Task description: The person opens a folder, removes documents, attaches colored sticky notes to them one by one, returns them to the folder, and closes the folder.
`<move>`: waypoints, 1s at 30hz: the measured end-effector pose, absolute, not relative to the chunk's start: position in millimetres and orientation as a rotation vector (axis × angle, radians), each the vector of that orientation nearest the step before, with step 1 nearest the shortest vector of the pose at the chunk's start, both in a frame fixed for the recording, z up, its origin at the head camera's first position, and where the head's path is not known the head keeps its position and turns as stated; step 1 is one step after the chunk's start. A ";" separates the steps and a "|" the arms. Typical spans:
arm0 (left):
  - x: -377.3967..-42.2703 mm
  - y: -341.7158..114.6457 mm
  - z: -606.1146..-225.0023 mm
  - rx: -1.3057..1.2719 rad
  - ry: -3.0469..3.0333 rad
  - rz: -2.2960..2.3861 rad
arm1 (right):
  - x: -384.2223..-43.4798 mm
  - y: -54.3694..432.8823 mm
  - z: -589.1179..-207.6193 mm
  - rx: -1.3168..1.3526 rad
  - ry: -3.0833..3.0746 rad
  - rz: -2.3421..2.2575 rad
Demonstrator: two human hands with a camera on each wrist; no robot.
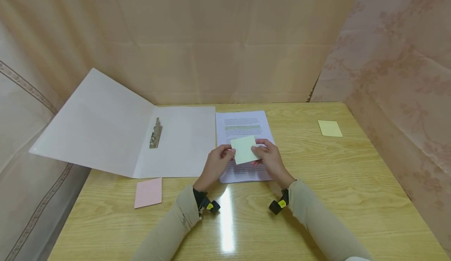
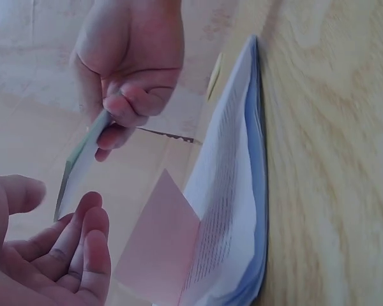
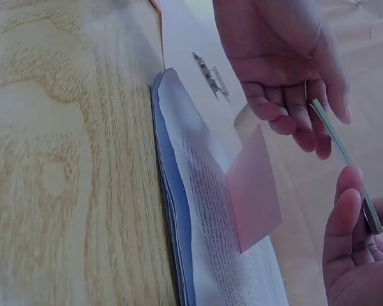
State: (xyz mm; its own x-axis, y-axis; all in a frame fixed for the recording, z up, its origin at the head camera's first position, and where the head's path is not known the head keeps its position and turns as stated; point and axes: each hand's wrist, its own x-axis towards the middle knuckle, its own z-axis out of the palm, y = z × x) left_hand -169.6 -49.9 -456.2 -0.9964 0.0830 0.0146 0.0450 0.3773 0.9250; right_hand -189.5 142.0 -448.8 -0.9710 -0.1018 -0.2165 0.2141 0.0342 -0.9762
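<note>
A pale green sticky note pad [image 1: 244,150] is held up over a stack of printed pages [image 1: 243,119]. My right hand [image 1: 272,160] pinches its right side between thumb and fingers. At the opposite edge is my left hand [image 1: 215,163], its thumb and loosely bent fingers on either side of the pad; in the left wrist view the thumb stands apart from it. A pink sticky note [image 2: 163,245] sticks up from the top page in both wrist views; the head view hides it behind the pad. One text line on that page has green highlighting.
Left of the pages lies an opened white folder [image 1: 186,143] with a metal clip [image 1: 156,133], its cover raised. A pink sticky note pad [image 1: 148,193] lies before the folder. A yellow pad [image 1: 330,128] is at the table's far right. Curtains stand behind and beside the table.
</note>
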 end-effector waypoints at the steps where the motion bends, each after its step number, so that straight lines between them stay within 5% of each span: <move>1: -169.2 -49.6 -455.5 0.114 2.563 1.748 | -189.3 141.7 -449.0 0.110 2.089 -2.026; 30: -166.3 -43.5 -453.9 -0.099 2.358 1.876 | -177.1 132.6 -460.3 -0.225 2.650 -1.770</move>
